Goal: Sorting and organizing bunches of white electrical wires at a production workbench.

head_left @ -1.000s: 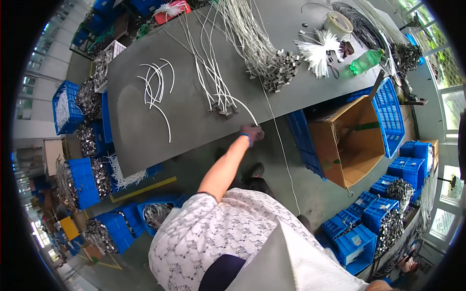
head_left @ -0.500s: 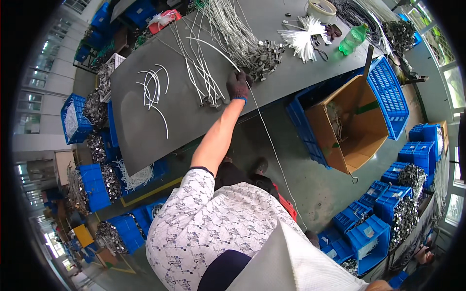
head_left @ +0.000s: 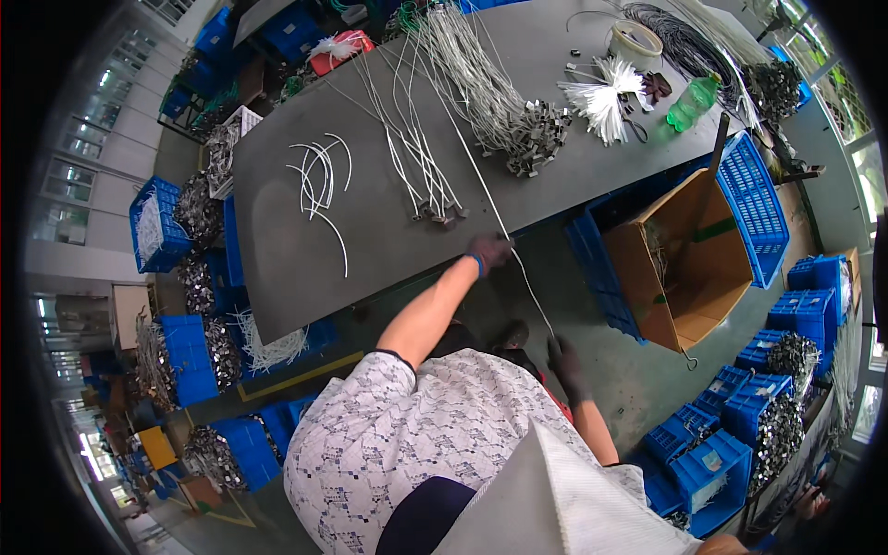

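Note:
At the near edge of the grey table, my gloved left hand [head_left: 490, 252] is closed around a thin pale wire [head_left: 532, 294]. Its white-sleeved stretch [head_left: 481, 180] runs back over the tabletop. Lower and to the right, beyond the table edge, my gloved right hand [head_left: 567, 368] is closed at the wire's near end; its fingertips are partly hidden. Several sleeved wires with small metal ends [head_left: 421, 166] lie left of the held one. To its right rests a thick bundle of wires [head_left: 472, 79] ending in a heap of metal pieces [head_left: 536, 139].
Loose white tubes [head_left: 324, 190] lie on the table's left. White strips [head_left: 601, 102], a green bottle [head_left: 694, 104] and a tub [head_left: 636, 44] stand at its right. A cardboard box [head_left: 684, 287] sits beside a blue crate [head_left: 754, 208] below. Blue bins [head_left: 708, 467] line the right.
My left hand has come back from the tabletop to the near edge, along the wire. My right hand has risen into clear view at the wire's near end. The view has shifted slightly.

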Tool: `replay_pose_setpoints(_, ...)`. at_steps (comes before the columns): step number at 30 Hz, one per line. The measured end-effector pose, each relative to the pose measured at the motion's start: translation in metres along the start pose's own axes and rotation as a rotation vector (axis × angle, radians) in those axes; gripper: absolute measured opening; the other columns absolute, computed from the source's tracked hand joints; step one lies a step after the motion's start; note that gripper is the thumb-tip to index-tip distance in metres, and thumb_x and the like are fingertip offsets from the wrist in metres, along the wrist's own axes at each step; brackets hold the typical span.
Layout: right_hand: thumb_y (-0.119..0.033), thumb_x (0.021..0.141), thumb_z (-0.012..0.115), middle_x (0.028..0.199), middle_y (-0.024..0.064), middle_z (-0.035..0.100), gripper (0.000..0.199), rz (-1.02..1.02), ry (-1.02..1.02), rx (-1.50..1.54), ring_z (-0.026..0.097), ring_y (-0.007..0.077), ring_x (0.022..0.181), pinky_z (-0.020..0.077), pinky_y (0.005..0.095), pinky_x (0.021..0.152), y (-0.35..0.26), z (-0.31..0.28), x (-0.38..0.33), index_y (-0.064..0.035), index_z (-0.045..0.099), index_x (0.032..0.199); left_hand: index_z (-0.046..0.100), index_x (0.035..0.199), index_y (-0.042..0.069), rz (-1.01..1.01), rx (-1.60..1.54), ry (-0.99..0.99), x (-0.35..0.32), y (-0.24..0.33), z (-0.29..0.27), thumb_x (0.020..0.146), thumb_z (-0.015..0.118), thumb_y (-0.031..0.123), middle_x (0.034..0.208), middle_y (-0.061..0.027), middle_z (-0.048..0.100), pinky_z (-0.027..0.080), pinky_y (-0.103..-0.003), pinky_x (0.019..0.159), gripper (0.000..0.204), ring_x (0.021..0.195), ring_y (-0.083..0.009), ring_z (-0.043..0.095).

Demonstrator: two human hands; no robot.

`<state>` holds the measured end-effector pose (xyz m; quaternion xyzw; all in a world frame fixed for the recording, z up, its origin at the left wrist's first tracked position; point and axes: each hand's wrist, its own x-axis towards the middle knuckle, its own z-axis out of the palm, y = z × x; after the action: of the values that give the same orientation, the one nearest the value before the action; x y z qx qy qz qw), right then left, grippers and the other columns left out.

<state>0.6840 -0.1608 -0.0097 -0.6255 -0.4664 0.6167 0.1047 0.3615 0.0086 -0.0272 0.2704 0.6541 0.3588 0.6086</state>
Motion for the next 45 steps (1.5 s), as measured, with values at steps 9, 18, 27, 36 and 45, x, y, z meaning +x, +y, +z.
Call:
replay_pose_setpoints(9,-0.035,0.103,0.046,0.094,0.0195,0.061,0.039,-0.464,0.165,0.209,0.061,0.0282,0.086,0.0482,0.0389,0.075,-0.266,0.134,0.151,0.0021,0.056,0.109,0.074,0.092,0.003,0.175,0.047,0.038,-0.025,0.037,-0.085,0.08,0.074,0.024,0.081,-0.0023,0.071,0.05,-0.029,0.069,0.024,0.074,-0.0096,0.061)
replay_pose_setpoints(18,-0.036,0.092,0.062,0.117,0.0271,0.062,0.068,-0.401,0.445,-0.586,0.063,0.0416,0.103,0.0522,0.0461,0.088,-0.3,0.151,0.254,0.0039,0.037,0.141,0.068,0.102,0.005,0.213,0.283,0.337,-0.033,0.068,-0.215,0.085,0.066,0.033,0.094,-0.0107,0.072,0.053,-0.039,0.077,0.033,0.088,-0.0227,0.068)
replay_pose_setpoints(27,-0.049,0.082,0.066,0.116,0.0241,0.065,0.05,-0.133,0.624,-0.539,0.06,0.0428,0.11,0.0496,0.0484,0.092,-0.333,0.061,0.345,-0.0072,0.068,0.109,0.059,0.111,0.008,-0.601,0.818,0.89,-0.098,-0.073,-0.378,0.079,0.07,0.036,0.113,-0.0214,0.066,0.054,-0.049,0.085,0.043,0.107,-0.0403,0.064)
replay_pose_setpoints(36,-0.04,0.088,0.055,0.112,0.0244,0.064,0.045,-0.23,0.432,-0.742,0.061,0.0405,0.111,0.0493,0.0465,0.09,-0.306,0.053,0.286,-0.0062,0.062,0.116,0.068,0.094,0.003,-0.418,0.618,0.586,-0.067,-0.144,-0.394,0.088,0.058,0.03,0.096,-0.0201,0.071,0.058,-0.043,0.072,0.03,0.087,-0.0322,0.071)
replay_pose_setpoints(45,-0.042,0.087,0.059,0.12,0.0214,0.065,0.068,-0.418,0.002,-0.456,0.065,0.0364,0.104,0.05,0.0441,0.089,-0.148,0.029,0.466,-0.0093,0.04,0.144,0.064,0.093,0.006,-0.155,-0.493,0.355,-0.084,0.007,-0.213,0.084,0.072,0.023,0.08,-0.0065,0.066,0.054,-0.032,0.061,0.021,0.066,-0.0161,0.063)
